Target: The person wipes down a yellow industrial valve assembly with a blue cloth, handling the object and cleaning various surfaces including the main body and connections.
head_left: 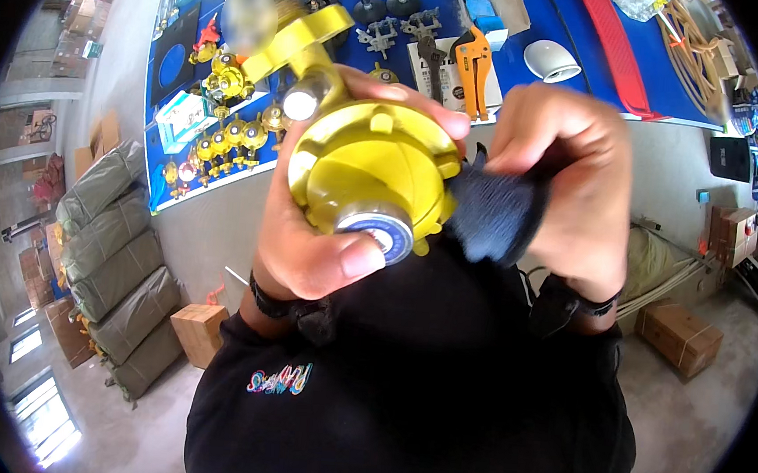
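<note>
A yellow gas pressure regulator (384, 164) is held up close to the camera in my left hand (305, 251). My thumb lies by its round metal cap (399, 234) with a blue-edged label, and the fingers wrap behind the body. The yellow handwheel (300, 40) points up and to the left. In my right hand (581, 178) a dark blue-grey cloth (496, 212) with a black edge is pinched. That cloth is beside the regulator's right side; whether they touch cannot be told. The right hand is slightly blurred.
Beyond my hands, a blue-topped table (532, 23) carries several yellow regulators (231, 134), an orange pipe cutter (473, 72), an adjustable wrench (431, 62), a white pipe elbow (553, 61) and a red strip (616, 55). Wrapped bundles (131, 298) and cardboard boxes (197, 332) stand on the floor.
</note>
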The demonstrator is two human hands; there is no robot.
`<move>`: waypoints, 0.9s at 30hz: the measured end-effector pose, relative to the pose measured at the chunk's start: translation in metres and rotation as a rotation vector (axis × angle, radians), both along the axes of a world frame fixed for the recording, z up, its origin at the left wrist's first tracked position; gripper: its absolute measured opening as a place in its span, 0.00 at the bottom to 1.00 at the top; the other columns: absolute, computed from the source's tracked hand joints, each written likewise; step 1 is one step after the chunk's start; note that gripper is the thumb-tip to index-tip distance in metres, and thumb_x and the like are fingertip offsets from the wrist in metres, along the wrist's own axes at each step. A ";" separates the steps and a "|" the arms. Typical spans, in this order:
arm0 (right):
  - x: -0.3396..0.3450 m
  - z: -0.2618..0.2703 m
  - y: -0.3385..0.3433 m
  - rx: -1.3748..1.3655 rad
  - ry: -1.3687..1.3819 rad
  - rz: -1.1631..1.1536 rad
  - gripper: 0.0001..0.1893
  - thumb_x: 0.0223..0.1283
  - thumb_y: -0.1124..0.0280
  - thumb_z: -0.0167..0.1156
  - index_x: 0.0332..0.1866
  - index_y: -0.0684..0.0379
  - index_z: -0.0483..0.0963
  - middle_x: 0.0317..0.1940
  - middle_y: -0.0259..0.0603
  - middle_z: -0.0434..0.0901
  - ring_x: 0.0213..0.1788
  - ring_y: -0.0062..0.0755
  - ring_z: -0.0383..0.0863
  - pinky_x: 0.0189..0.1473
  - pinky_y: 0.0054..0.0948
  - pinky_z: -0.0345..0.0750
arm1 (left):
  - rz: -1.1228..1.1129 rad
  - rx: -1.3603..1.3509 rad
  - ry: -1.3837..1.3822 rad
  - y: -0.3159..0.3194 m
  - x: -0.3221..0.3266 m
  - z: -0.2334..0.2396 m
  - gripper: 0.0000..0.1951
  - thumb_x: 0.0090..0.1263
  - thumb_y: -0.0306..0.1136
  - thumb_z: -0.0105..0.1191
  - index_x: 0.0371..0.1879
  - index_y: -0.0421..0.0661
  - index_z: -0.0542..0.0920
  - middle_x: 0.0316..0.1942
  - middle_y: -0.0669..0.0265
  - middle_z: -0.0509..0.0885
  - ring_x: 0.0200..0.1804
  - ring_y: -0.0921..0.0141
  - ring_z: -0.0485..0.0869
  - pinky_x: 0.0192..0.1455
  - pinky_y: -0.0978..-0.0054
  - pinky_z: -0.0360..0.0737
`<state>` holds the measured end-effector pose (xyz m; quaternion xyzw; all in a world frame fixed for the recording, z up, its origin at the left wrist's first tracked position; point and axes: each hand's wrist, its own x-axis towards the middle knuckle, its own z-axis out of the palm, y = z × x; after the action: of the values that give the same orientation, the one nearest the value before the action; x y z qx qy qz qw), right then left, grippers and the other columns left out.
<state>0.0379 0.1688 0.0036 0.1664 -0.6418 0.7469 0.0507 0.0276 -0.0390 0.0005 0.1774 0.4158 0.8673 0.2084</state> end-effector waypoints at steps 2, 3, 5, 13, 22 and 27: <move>0.005 0.007 -0.006 -0.037 -0.047 -0.047 0.20 0.41 0.79 0.83 0.26 0.56 0.72 0.25 0.29 0.77 0.27 0.16 0.74 0.32 0.19 0.70 | -0.050 0.058 0.074 -0.003 -0.005 -0.012 0.47 0.46 0.39 0.72 0.69 0.50 0.63 0.64 0.52 0.72 0.64 0.54 0.78 0.70 0.58 0.78; 0.006 0.000 -0.008 -0.054 0.011 -0.013 0.20 0.41 0.80 0.82 0.26 0.56 0.72 0.26 0.29 0.77 0.27 0.16 0.74 0.32 0.19 0.71 | -0.034 0.060 0.070 -0.002 -0.006 -0.012 0.46 0.48 0.39 0.72 0.69 0.48 0.63 0.64 0.50 0.73 0.64 0.53 0.78 0.69 0.57 0.78; 0.009 -0.005 -0.011 0.069 0.003 0.055 0.18 0.44 0.80 0.81 0.27 0.57 0.74 0.27 0.31 0.79 0.29 0.18 0.77 0.34 0.19 0.73 | 0.062 0.061 -0.014 -0.004 -0.002 -0.009 0.45 0.51 0.40 0.72 0.69 0.43 0.64 0.64 0.45 0.76 0.64 0.53 0.80 0.68 0.57 0.79; -0.026 -0.045 0.025 -0.799 -0.105 0.187 0.15 0.64 0.73 0.70 0.51 0.61 0.73 0.46 0.45 0.82 0.40 0.32 0.87 0.40 0.30 0.87 | -0.123 0.357 -0.083 -0.023 -0.011 -0.035 0.46 0.47 0.42 0.72 0.68 0.46 0.65 0.60 0.49 0.75 0.60 0.56 0.80 0.60 0.62 0.83; -0.040 -0.061 0.007 -0.925 -0.037 0.176 0.06 0.70 0.75 0.59 0.47 0.53 0.72 0.48 0.43 0.81 0.47 0.39 0.83 0.50 0.37 0.84 | -0.416 0.205 -0.060 -0.010 0.012 -0.059 0.49 0.43 0.43 0.74 0.69 0.35 0.70 0.72 0.31 0.67 0.51 0.57 0.85 0.56 0.63 0.82; -0.044 -0.063 0.005 -0.910 0.007 0.191 0.06 0.70 0.75 0.59 0.47 0.54 0.73 0.49 0.44 0.81 0.49 0.39 0.84 0.53 0.37 0.83 | -0.465 0.135 -0.145 -0.007 0.021 -0.052 0.57 0.45 0.44 0.74 0.78 0.35 0.63 0.77 0.33 0.61 0.50 0.58 0.84 0.57 0.64 0.80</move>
<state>-0.0056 0.1735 -0.0594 0.1882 -0.2302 0.9534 0.0519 0.0485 -0.0461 -0.0517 0.2192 0.2889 0.8324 0.4190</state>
